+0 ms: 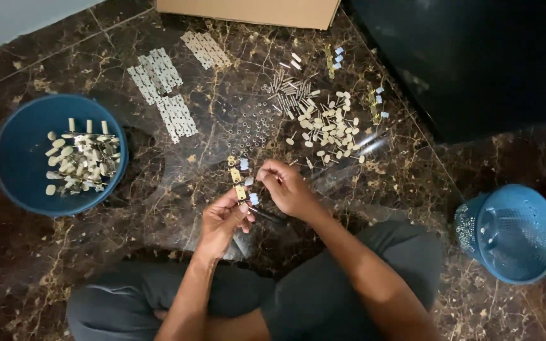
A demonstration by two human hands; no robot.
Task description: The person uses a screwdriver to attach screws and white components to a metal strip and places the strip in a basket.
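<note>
My left hand (224,219) pinches the lower end of a narrow brass strip (237,180) that carries small white knobs along its side. My right hand (287,187) is beside the strip, its fingertips closed near the upper part, pinching what looks like a tiny part. Beyond my hands, on the dark marble floor (45,265), lie a pile of cream knobs with pins (330,129), a patch of small metal rings (251,126) and a bundle of metal pins (289,95).
A blue bowl (17,158) at the left holds several finished pieces. Metal plates (162,95) lie in rows at the back. A blue perforated basket (513,233) stands at the right, a cardboard box (254,11) at the far edge, a dark cabinet (475,57) at the upper right.
</note>
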